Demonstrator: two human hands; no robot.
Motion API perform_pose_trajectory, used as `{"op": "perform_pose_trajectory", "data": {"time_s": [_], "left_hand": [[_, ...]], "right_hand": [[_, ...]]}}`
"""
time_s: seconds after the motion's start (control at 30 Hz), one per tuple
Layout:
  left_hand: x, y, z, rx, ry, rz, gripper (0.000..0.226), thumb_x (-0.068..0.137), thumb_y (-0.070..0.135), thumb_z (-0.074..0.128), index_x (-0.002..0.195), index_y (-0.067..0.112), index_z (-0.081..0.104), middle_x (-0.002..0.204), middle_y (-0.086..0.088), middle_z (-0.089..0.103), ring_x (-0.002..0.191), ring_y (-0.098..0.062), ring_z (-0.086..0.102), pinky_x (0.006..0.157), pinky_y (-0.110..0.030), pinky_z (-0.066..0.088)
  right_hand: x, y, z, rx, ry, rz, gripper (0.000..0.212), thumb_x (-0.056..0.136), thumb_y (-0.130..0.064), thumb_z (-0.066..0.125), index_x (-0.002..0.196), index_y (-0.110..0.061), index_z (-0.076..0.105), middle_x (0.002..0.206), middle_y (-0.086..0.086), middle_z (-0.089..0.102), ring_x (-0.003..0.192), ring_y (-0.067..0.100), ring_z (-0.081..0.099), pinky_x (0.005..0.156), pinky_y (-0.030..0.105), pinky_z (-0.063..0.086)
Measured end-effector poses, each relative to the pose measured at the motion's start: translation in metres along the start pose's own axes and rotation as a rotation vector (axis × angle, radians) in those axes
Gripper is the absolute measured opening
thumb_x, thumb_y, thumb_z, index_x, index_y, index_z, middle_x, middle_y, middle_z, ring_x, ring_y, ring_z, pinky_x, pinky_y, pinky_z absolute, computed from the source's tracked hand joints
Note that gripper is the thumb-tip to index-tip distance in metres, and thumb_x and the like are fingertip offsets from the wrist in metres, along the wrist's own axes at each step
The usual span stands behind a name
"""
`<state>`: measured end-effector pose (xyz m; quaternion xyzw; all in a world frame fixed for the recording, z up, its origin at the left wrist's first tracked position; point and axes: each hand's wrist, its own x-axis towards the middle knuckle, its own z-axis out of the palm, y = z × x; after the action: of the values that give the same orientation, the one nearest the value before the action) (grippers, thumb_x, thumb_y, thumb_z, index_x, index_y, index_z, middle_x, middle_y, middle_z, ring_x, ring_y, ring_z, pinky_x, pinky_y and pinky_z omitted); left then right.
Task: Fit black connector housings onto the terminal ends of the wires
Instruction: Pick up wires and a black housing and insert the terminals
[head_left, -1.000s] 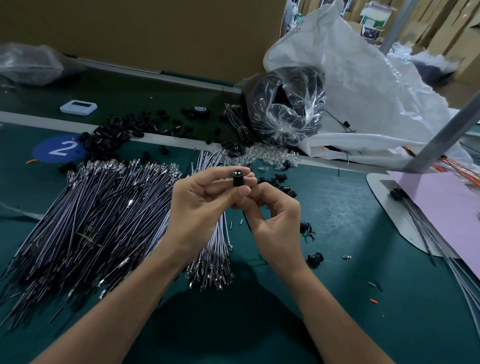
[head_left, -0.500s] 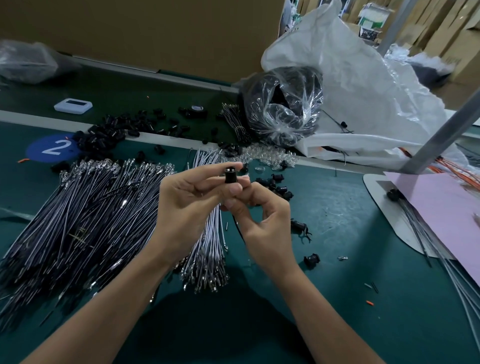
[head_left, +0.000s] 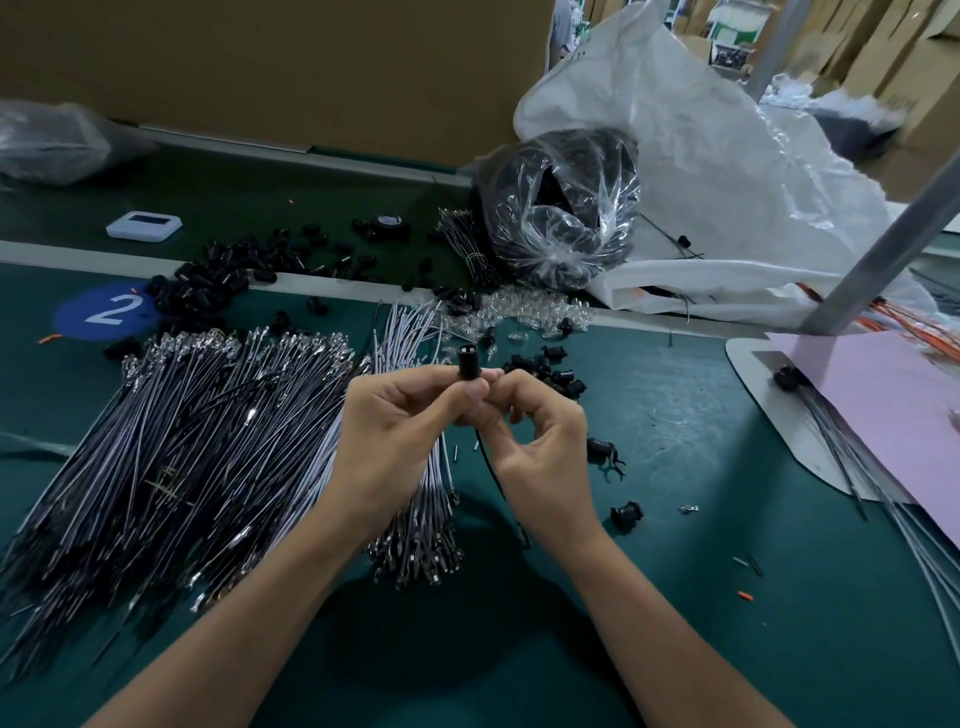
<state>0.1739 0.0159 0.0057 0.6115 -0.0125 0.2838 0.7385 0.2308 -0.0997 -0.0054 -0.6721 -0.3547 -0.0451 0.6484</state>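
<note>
My left hand (head_left: 395, 426) pinches a small black connector housing (head_left: 468, 359) upright between thumb and fingers, above the green table. My right hand (head_left: 540, 436) meets it from the right and pinches a thin black wire (head_left: 491, 470) just under the housing; the wire hangs down past my right wrist. A big heap of dark wires with metal terminals (head_left: 171, 441) lies to the left. A bundle of white wires (head_left: 415, 499) lies under my hands. Loose black housings (head_left: 550, 369) sit just behind my hands, more of them (head_left: 208, 280) at the back left.
A clear bag of black parts (head_left: 561, 208) and a large white sack (head_left: 727, 171) stand at the back right. Clear small parts (head_left: 530, 312) lie near the table's rail. A pink sheet (head_left: 883, 405) with finished wires lies at right, beside a grey post (head_left: 883, 218). A blue "2" disc (head_left: 109, 310) marks the left.
The housing now stands more upright and higher out of my left fingers, and my right fingers have closed in tighter below it. Both hands stay roughly in place.
</note>
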Motion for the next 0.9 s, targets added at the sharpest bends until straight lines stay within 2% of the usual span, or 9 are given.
{"op": "perform_pose_trajectory", "data": {"time_s": [0.07, 0.13, 0.27, 0.4, 0.57, 0.7, 0.83, 0.9], "left_hand": [[0.0004, 0.0009, -0.0021, 0.036, -0.009, 0.031, 0.016, 0.078, 0.016, 0.071, 0.092, 0.018, 0.078, 0.090, -0.002, 0.077, 0.087, -0.021, 0.074, 0.075, -0.024, 0.058], [0.0004, 0.0015, -0.0037, 0.045, -0.009, 0.035, 0.018, 0.078, 0.017, 0.072, 0.094, 0.019, 0.077, 0.091, -0.001, 0.077, 0.086, -0.021, 0.074, 0.072, -0.023, 0.057], [-0.0002, 0.0019, -0.0030, -0.029, -0.005, 0.021, 0.017, 0.078, 0.012, 0.072, 0.092, 0.016, 0.078, 0.091, -0.004, 0.077, 0.085, -0.022, 0.074, 0.069, -0.021, 0.056], [-0.0001, 0.0011, -0.0035, -0.062, 0.002, 0.030, 0.015, 0.077, 0.010, 0.072, 0.090, 0.014, 0.079, 0.091, -0.007, 0.077, 0.088, -0.024, 0.074, 0.075, -0.024, 0.057], [-0.0014, 0.0026, -0.0018, -0.075, 0.006, 0.021, 0.014, 0.075, 0.016, 0.074, 0.088, 0.015, 0.079, 0.092, -0.008, 0.077, 0.089, -0.027, 0.074, 0.078, -0.030, 0.058], [-0.0023, 0.0037, 0.0009, -0.072, 0.027, -0.017, 0.012, 0.075, 0.019, 0.076, 0.086, 0.015, 0.079, 0.090, -0.009, 0.077, 0.087, -0.029, 0.074, 0.078, -0.039, 0.060], [-0.0025, 0.0047, 0.0049, -0.068, 0.030, -0.031, 0.018, 0.073, 0.013, 0.074, 0.090, 0.013, 0.079, 0.091, -0.007, 0.077, 0.087, -0.024, 0.074, 0.075, -0.026, 0.059], [-0.0014, 0.0074, 0.0033, -0.061, 0.009, -0.030, 0.028, 0.071, 0.012, 0.076, 0.099, 0.016, 0.076, 0.091, -0.007, 0.077, 0.087, -0.024, 0.074, 0.077, -0.026, 0.058]], "right_hand": [[0.0007, -0.0008, 0.0005, 0.023, -0.025, -0.001, 0.014, 0.087, 0.003, 0.067, 0.074, 0.003, 0.062, 0.076, -0.010, 0.060, 0.074, -0.003, 0.057, 0.071, 0.007, 0.042], [0.0004, -0.0012, 0.0011, 0.060, -0.052, 0.017, 0.012, 0.087, 0.002, 0.067, 0.076, 0.006, 0.064, 0.077, -0.004, 0.062, 0.076, -0.001, 0.059, 0.071, 0.008, 0.044], [0.0002, -0.0044, 0.0014, 0.095, -0.073, 0.028, 0.012, 0.087, 0.003, 0.068, 0.078, -0.005, 0.067, 0.080, -0.002, 0.064, 0.077, -0.002, 0.060, 0.070, 0.007, 0.045], [-0.0014, -0.0040, 0.0028, 0.028, -0.058, -0.009, 0.013, 0.086, 0.000, 0.069, 0.075, -0.007, 0.066, 0.081, -0.007, 0.062, 0.078, -0.001, 0.059, 0.072, 0.007, 0.043], [-0.0031, -0.0015, 0.0034, -0.014, -0.028, 0.002, 0.007, 0.083, -0.011, 0.070, 0.077, -0.008, 0.070, 0.079, -0.002, 0.068, 0.077, 0.016, 0.062, 0.075, 0.027, 0.051], [-0.0041, -0.0009, 0.0058, -0.008, 0.001, -0.011, 0.010, 0.081, -0.006, 0.070, 0.076, -0.014, 0.067, 0.077, 0.003, 0.067, 0.077, 0.029, 0.062, 0.072, 0.046, 0.055], [-0.0055, 0.0021, 0.0015, -0.131, 0.090, -0.051, 0.009, 0.079, -0.012, 0.072, 0.072, -0.006, 0.070, 0.068, 0.002, 0.062, 0.068, 0.024, 0.055, 0.066, 0.048, 0.048], [-0.0056, 0.0014, 0.0008, -0.161, 0.105, -0.059, 0.010, 0.079, -0.014, 0.072, 0.072, -0.007, 0.070, 0.066, -0.001, 0.060, 0.067, 0.022, 0.054, 0.066, 0.050, 0.046]]}}
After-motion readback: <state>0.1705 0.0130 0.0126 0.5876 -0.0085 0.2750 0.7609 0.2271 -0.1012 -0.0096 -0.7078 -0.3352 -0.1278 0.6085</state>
